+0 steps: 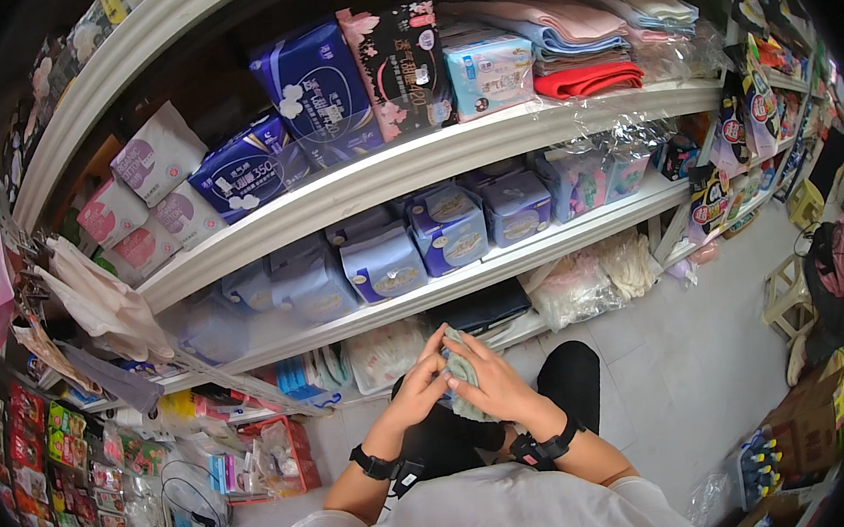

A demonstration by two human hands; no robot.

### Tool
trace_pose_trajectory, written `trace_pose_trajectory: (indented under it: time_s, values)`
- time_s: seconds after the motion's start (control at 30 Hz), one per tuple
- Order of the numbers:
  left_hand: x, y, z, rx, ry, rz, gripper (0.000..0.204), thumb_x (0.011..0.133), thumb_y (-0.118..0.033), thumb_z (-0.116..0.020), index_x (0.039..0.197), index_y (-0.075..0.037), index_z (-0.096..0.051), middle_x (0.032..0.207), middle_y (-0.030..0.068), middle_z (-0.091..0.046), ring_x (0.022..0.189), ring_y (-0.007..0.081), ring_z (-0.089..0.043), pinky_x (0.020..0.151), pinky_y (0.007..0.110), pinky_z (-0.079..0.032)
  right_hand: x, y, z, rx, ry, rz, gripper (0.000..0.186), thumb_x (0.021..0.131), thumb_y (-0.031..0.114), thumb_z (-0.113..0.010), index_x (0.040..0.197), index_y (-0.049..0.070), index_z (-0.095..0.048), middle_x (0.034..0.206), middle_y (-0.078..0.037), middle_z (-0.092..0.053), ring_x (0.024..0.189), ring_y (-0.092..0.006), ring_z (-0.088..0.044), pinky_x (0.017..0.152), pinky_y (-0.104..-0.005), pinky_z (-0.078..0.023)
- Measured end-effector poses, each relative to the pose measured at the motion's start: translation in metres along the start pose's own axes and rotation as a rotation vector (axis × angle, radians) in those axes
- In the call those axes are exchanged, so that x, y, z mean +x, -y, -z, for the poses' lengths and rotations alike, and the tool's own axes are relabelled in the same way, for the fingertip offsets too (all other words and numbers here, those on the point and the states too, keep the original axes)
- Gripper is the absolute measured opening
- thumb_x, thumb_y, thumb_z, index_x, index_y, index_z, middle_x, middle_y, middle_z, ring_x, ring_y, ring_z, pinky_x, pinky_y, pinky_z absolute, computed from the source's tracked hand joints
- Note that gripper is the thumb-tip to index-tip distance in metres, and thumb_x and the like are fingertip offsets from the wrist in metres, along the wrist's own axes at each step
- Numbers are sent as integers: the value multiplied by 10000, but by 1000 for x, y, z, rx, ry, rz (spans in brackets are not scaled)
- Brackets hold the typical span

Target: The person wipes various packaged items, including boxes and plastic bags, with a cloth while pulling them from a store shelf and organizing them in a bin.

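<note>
Cloth [462, 368], pale grey-green, soft and bunched into a small bundle, sits between our two bare hands, in front of our body and between our knees. We have our left hand [421, 388] partly closed on its left side, the fingers bent and reaching toward the far end. Our right hand [499, 381] is likewise partly closed, its thumb laid across the near face and its fingers stretched along the right side. Our fingertips come close together at the top; whether they touch, we cannot tell.

We wear black wrist straps [548, 443], a white short-sleeved top [474, 515] and black trousers [569, 379]. Just beyond our fingers, a dark folded fabric piece [481, 305] lies on the lowest white shelf, beside clear plastic bags with pale contents [580, 295]. Higher up, we face a row of purple-and-lilac soft packages [380, 265], and above them a black box with pink flowers [403, 74] and a bright red folded cloth [587, 80] under a stack of pastel ones. To our left, a red plastic basket [299, 445] stands on the grey floor [644, 395]; to our right, a cream plastic stool [788, 294].
</note>
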State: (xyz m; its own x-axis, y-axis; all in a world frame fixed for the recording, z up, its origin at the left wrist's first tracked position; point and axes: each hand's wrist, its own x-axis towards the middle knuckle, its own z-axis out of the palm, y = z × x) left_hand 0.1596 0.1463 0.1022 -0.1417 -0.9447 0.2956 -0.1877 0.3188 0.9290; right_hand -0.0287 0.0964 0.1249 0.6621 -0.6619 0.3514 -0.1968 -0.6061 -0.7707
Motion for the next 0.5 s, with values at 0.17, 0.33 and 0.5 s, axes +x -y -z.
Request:
trace_pose_trajectory:
  time_s: [0.17, 0.33, 0.5]
  values:
    - [0, 2, 13, -108, -192, -19, 103, 923, -90, -522, 833, -45, -496, 1548, 197, -209, 1402, 333, -259, 1097, 427, -235, 1, -15, 6, 176, 85, 4, 557, 910, 254, -560, 1389, 16, -404, 1384, -255, -419, 1255, -384, -450, 1031, -400, -375]
    - [-11, 9, 37, -183, -420, -22, 138, 919, -118, -512, 794, -64, -490, 1541, 179, -244, 1418, 336, -232, 1123, 446, -191, -20, -54, -3, 845, 391, -369, 543, 937, 199, -522, 1426, 17, -371, 1441, -109, -412, 1305, -215, -414, 1063, -328, -330]
    - [-4, -22, 37, -306, -34, 18, 199, 941, -221, -535, 805, -84, -484, 1559, 191, -176, 1446, 357, -129, 1128, 486, -138, -19, -41, -6, 928, 291, -176, 612, 957, 231, -507, 1466, -6, -265, 1502, -99, -312, 1388, -203, -267, 1134, -338, -207]
